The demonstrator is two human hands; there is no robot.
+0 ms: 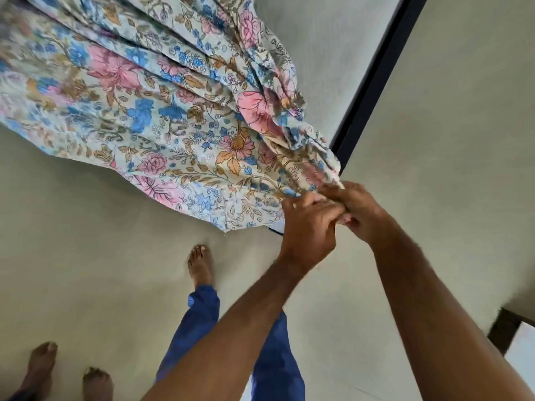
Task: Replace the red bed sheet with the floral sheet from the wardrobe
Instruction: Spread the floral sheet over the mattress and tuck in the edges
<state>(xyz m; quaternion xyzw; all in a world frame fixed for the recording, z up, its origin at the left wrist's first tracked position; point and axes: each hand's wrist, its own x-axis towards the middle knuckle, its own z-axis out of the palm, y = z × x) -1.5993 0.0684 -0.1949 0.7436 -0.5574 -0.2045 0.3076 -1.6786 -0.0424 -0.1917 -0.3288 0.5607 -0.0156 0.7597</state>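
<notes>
1. Sheet (162, 111), the floral one, fills the upper left, lifted and fanning out in deep pleats above the floor (86, 256). It looks thin, light and limp, so I judge it will billow, sag and twist rather than keep any shape.
2. Floor is pale and bare under it; a dark strip (376, 73) runs along its right side. No bed or red sheet shows from here.
3. Both hands meet at the gathered end. The left hand (308, 227) curls around the bunched edge; the right hand (357, 211) pinches the same edge just beside it.
4. Best hold, I reckon, is the hem or a corner, hands spread apart to open it.
5. 2 other bare feet (66, 374) stand nearby at lower left.
</notes>
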